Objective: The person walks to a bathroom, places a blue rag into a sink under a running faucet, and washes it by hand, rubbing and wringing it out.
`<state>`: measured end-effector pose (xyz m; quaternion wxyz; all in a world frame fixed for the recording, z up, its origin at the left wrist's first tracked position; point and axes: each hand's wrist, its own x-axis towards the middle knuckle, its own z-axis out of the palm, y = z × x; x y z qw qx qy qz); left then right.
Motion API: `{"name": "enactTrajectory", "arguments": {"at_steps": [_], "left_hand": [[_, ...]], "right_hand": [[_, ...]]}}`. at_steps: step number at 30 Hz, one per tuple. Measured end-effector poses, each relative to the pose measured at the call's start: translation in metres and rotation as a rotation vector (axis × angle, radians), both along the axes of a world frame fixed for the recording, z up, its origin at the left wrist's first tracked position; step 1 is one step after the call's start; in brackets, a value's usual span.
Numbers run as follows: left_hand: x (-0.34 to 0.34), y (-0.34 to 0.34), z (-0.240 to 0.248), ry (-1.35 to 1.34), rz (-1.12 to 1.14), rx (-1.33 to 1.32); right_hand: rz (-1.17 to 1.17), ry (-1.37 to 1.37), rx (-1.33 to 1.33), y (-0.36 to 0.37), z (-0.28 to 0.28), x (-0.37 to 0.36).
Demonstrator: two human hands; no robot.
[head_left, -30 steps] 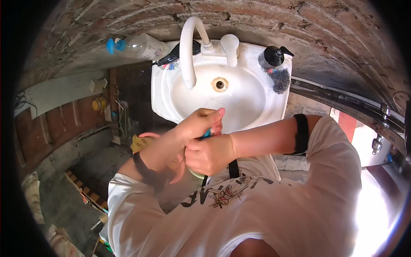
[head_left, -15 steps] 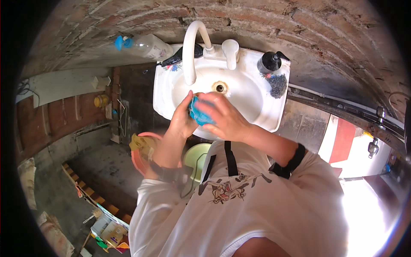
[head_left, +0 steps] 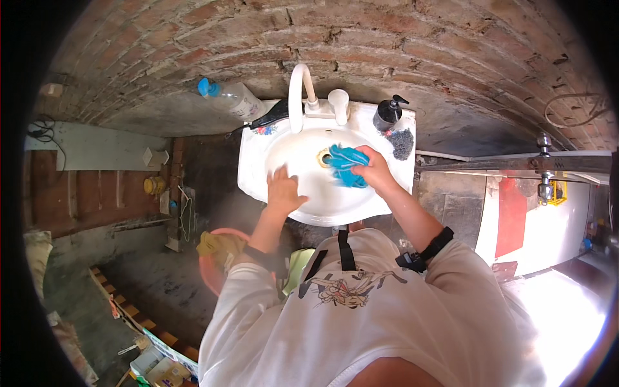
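My right hand (head_left: 374,169) grips one end of a crumpled blue cloth (head_left: 349,166), which hangs over the basin beside the drain. Part of the drain ring shows at the cloth's left edge. My left hand (head_left: 284,191) holds nothing; its fingers are spread over the left front part of the white sink (head_left: 309,209). Above the basin arches a white faucet (head_left: 296,97), with its lever handle (head_left: 339,106) to the right.
On the sink's back right corner stand a black pump bottle (head_left: 388,114) and a dark scouring pad (head_left: 402,145). A black object (head_left: 271,115) and a clear bottle with blue cap (head_left: 235,100) are back left. A pink basin (head_left: 209,274) and a green basin (head_left: 298,267) are below.
My hands have parted. The blue cloth, pressed between both before, is now in my right hand alone, opened out over the basin. My left hand has let go. The view has shifted too.
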<state>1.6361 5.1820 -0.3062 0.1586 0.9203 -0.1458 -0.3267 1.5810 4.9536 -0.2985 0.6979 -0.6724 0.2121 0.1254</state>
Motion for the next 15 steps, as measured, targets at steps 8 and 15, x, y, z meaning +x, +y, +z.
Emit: {"name": "enactTrajectory", "arguments": {"at_steps": [8,15], "left_hand": [[-0.031,-0.015,0.007,0.183,0.351,-0.796],[-0.056,-0.072,0.055,0.737,0.187,-0.895]], "right_hand": [[-0.147,-0.088,0.298,0.013,0.012,-0.044],[-0.286,-0.136,0.437,0.004,0.05,-0.09]]}}
